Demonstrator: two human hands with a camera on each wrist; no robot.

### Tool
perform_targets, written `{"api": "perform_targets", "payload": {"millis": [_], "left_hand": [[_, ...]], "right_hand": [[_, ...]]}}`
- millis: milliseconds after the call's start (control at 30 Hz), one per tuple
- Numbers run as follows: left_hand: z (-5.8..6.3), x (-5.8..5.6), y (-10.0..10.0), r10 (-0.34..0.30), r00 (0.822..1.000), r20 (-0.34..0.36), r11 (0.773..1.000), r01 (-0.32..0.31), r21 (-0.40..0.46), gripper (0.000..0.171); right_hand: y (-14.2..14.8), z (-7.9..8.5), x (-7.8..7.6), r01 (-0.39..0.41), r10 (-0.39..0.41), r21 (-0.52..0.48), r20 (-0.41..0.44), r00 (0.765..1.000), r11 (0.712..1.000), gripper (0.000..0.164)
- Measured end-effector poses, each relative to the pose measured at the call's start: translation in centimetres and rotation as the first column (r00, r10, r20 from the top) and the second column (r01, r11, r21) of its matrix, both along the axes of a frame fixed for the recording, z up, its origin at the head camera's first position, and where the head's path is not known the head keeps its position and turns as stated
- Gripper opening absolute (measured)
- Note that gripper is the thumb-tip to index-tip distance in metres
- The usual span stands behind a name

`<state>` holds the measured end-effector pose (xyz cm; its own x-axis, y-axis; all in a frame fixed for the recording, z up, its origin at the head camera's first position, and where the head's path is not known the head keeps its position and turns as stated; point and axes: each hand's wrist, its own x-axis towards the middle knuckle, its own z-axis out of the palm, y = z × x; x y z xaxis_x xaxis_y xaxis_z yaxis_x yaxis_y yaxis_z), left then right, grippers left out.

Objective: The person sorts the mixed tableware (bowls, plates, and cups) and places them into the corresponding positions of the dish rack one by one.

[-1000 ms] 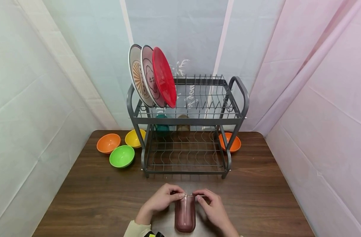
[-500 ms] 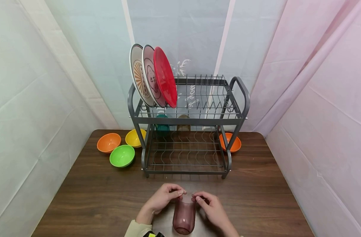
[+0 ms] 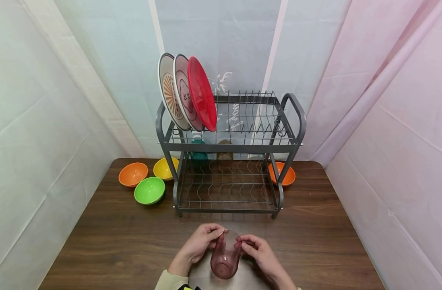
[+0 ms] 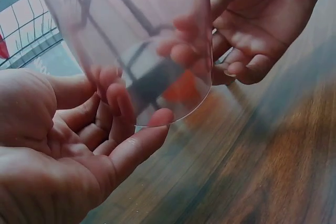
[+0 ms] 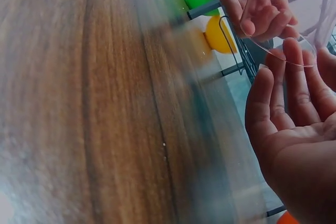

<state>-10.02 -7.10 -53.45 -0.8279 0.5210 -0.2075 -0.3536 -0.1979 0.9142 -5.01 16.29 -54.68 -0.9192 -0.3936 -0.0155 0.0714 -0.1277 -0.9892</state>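
A see-through mauve glass (image 3: 225, 262) is held between both hands over the near part of the table, its rounded base tilted up toward the head camera and its rim pointing away. My left hand (image 3: 198, 244) pinches the rim on the left side. On the opposite side, my right hand (image 3: 260, 254) holds the rim between thumb and fingers. Up close in the left wrist view, the clear wall of the glass (image 4: 142, 40) shows fingers behind it. The right wrist view catches the thin rim of the glass (image 5: 286, 60) against my right fingertips.
Beyond the hands stands a dark two-tier dish rack (image 3: 228, 210). A red plate (image 3: 202, 94) and two patterned plates lean in its upper tier; teal and brown glasses sit below. Orange (image 3: 133, 175), yellow (image 3: 164, 169) and green bowls (image 3: 149, 191) lie left, another orange bowl (image 3: 287, 175) right.
Between my hands the glass has tipped, its base swinging up toward the head camera and its rim turning away. Both hands have stayed nearly in place at the rim.
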Motion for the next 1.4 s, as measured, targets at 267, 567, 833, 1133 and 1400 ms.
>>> {"api": "perform_targets", "payload": {"millis": [267,567,833,1133,1400], "left_hand": [[-0.1,0.1,0.2,0.010,1.000,0.022,1.000,-0.010,0.019,0.029],[0.1,0.2,0.4,0.010,1.000,0.001,1.000,-0.010,0.002,0.030],[-0.1,-0.1,0.2,0.025,0.992,-0.124,0.995,-0.036,-0.089,0.029],[0.3,-0.2,0.0,-0.020,0.856,-0.517,1.000,0.019,-0.008,0.026],[0.8,-0.2,-0.5,-0.097,0.846,-0.525,0.990,0.134,0.034,0.037]], "right_hand": [[0.2,-0.8,0.0,-0.028,0.039,-0.125,0.090,0.995,0.992,0.031],[0.1,-0.9,0.4,-0.049,0.119,-0.347,0.184,0.976,0.937,0.023],[0.0,-0.4,0.5,-0.031,0.149,-0.436,0.239,0.960,0.899,0.026],[-0.1,0.0,0.6,0.008,0.124,-0.432,0.276,0.953,0.902,0.036],[-0.3,0.1,0.6,0.011,0.130,-0.486,0.256,0.958,0.874,0.040]]}}
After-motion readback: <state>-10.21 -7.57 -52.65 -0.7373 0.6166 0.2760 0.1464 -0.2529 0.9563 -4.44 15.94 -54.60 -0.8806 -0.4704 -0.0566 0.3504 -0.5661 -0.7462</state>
